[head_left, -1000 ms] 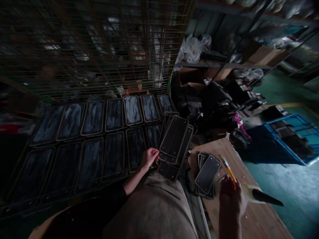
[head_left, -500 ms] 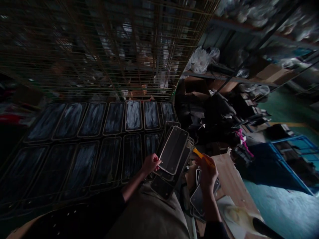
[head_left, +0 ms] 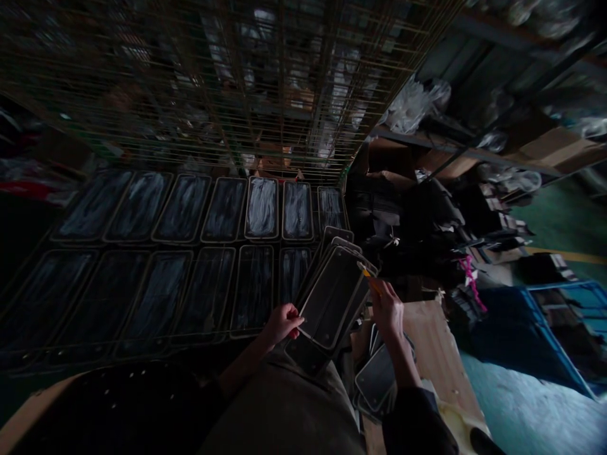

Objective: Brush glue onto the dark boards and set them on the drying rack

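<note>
My left hand (head_left: pixel 281 323) grips the lower edge of a stack of dark rounded rectangular panels (head_left: pixel 332 296) resting on my lap. My right hand (head_left: pixel 386 311) is closed on a yellow-handled brush (head_left: pixel 368 277), whose tip touches the upper right corner of the top panel. Two rows of similar panels (head_left: pixel 222 208), smeared with whitish streaks, lie flat on a wire rack (head_left: pixel 42 354) in front of me.
A wooden board (head_left: pixel 436 354) at my right carries another pile of panels (head_left: pixel 377 379). Wire mesh shelving (head_left: pixel 237 82) rises behind the rack. Dark clutter and cardboard boxes (head_left: pixel 427 215) lie to the right, a blue crate (head_left: pixel 564 316) on the green floor.
My right hand has come up from the wooden board with the brush and now touches the top panel of the stack. The view has swung slightly right.
</note>
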`<state>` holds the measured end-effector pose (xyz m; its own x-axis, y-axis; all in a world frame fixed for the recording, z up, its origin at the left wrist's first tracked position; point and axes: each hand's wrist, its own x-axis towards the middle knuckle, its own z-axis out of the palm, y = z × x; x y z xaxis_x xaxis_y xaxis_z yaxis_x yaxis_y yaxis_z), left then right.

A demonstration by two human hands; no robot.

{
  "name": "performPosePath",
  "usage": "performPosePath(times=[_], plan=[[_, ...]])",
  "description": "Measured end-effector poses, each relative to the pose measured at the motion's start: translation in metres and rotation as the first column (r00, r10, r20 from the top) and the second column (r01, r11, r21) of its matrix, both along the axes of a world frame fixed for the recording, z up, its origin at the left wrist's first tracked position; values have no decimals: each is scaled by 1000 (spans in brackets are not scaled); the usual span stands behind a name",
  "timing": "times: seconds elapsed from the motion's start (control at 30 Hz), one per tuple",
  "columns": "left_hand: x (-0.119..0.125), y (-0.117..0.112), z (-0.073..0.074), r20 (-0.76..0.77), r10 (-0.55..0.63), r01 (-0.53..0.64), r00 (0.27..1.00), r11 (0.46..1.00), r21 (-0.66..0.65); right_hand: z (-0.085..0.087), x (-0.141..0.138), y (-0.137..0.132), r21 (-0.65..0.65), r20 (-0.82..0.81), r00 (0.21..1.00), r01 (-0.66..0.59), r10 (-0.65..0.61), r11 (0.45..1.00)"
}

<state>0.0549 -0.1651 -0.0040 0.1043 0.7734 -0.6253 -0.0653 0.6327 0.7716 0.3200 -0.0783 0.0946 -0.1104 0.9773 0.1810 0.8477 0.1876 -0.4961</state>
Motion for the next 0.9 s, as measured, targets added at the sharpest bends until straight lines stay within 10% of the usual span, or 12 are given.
performPosePath(times=[0.3, 0.53, 0.73, 0.9], plan=[[-2, -2, -4, 35, 5, -6, 999, 999, 36, -2, -5, 10, -38, 97, 995, -17, 21, 999], [-5, -1, -3, 44, -1, -1, 999, 999, 36, 7, -20, -59, -220, 126, 985, -85, 115, 972], [-6, -1, -8, 96, 4, -5, 995, 1000, 3, 25, -36, -119, -409, -113, 976, -215, 185, 887], [-7, 1, -5, 90, 3, -1, 996, 1000, -26, 21, -25, -110, -471, -312, 938, -292, 153, 832]])
